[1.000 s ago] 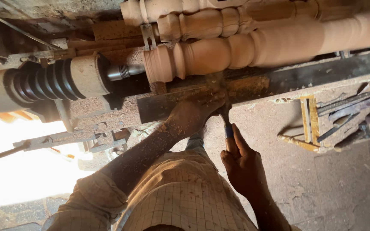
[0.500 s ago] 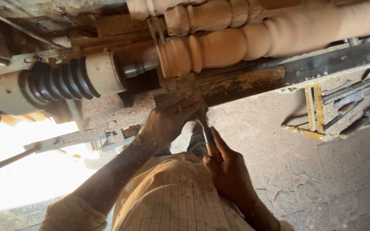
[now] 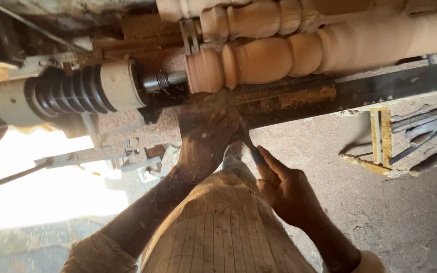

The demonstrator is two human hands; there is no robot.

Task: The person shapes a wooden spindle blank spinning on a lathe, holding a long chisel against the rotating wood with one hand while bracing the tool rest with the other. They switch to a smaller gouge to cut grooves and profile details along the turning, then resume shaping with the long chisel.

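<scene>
A pale turned wooden spindle (image 3: 279, 60) sits in a lathe, its left end against the metal drive centre (image 3: 165, 80). My left hand (image 3: 206, 146) rests below that end on the dusty tool rest (image 3: 279, 101), fingers curled over the front of a thin chisel. My right hand (image 3: 284, 189) grips the chisel's handle (image 3: 255, 156), which has a blue band, just behind the left hand. The blade tip is hidden under my left fingers. Sawdust covers both forearms.
The lathe headstock with a black ribbed pulley (image 3: 72, 93) stands at the left. More turned spindles (image 3: 259, 20) lie behind the workpiece. Several metal tools (image 3: 421, 131) and a yellow frame (image 3: 380, 139) lie on the dusty floor at the right. A glaring bright patch (image 3: 41, 187) fills the lower left.
The view has swayed slightly left and right. Both hands stay on the chisel at the tool rest, the right hand shifting a little along the handle.
</scene>
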